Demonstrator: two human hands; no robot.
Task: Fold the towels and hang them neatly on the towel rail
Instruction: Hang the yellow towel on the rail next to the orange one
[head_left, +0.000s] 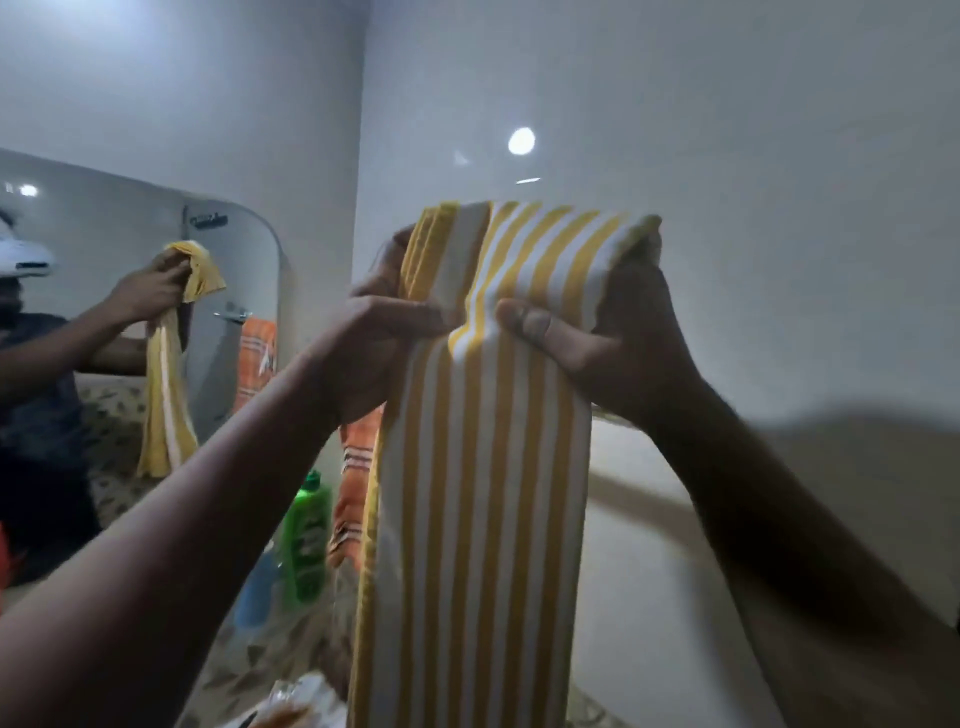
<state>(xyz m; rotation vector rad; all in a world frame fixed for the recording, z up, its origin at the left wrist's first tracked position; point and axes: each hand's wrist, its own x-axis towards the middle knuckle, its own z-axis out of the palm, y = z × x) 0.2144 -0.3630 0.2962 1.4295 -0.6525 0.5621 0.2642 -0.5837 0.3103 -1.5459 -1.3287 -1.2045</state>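
A yellow and white striped towel (483, 467) hangs in a long folded strip in front of me, its top folded over at chest height. My left hand (384, 343) grips its upper left edge, thumb across the front. My right hand (613, 332) grips the upper right edge with its thumb pressed on the front stripes. An orange striped towel (353, 483) hangs behind, partly hidden by the yellow one. The rail itself is hidden behind the towels.
A mirror (104, 218) on the left wall reflects a person holding the yellow towel. A green bottle (306, 540) and a blue bottle (257, 587) stand on the patterned counter (244, 670) below. Glossy grey walls meet in a corner behind.
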